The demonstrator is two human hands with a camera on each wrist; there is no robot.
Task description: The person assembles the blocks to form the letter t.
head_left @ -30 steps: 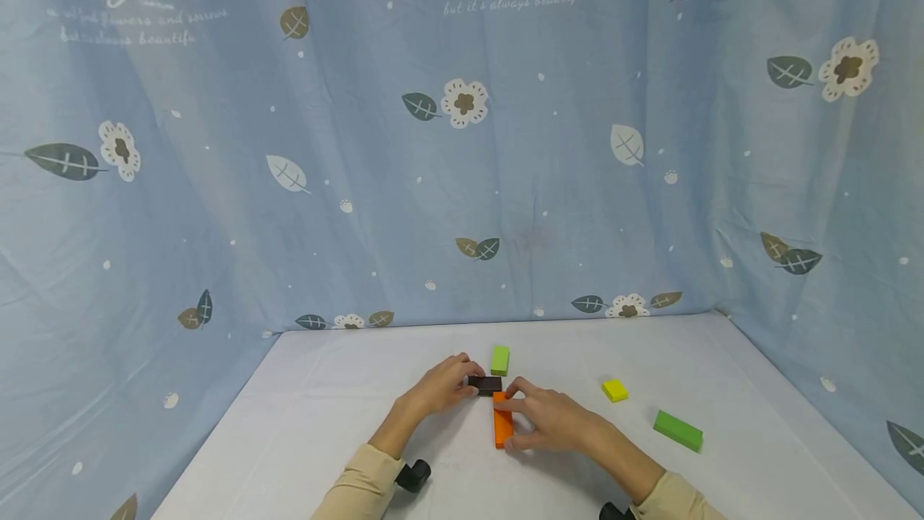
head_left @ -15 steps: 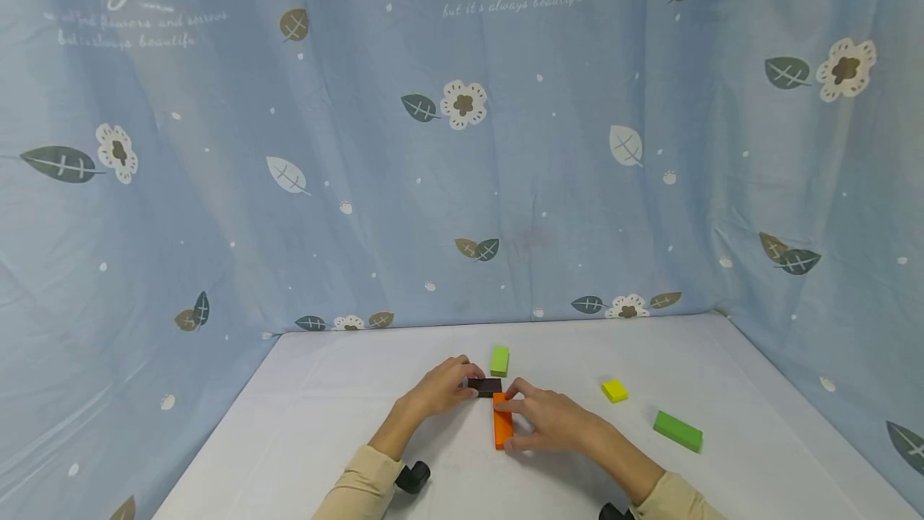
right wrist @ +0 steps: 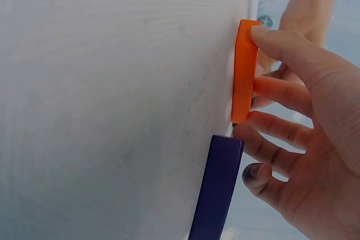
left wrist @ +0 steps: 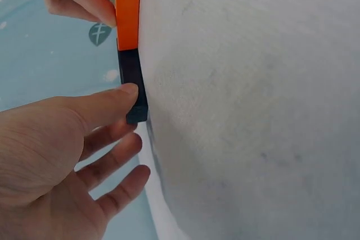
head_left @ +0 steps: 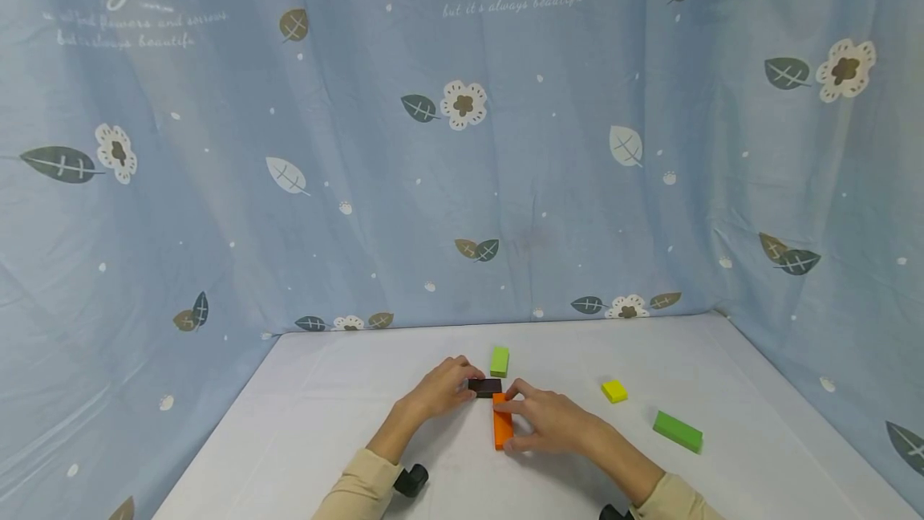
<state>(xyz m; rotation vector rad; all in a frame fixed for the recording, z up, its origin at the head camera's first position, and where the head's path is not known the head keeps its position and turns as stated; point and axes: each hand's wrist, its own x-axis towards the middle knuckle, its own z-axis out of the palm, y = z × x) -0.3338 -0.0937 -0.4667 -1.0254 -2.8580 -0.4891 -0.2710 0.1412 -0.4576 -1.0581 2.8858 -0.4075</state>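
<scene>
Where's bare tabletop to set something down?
Free: white tabletop left of the left hand, and behind the small yellow block toward the back edge. Crowded: centre, around the right hand, orange rectangular block, black rectangular block and light-green rectangular block.

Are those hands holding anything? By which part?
Left hand: black block, pinched at its left end. Right hand: orange block, thumb at its near end, fingers toward its far end.
</scene>
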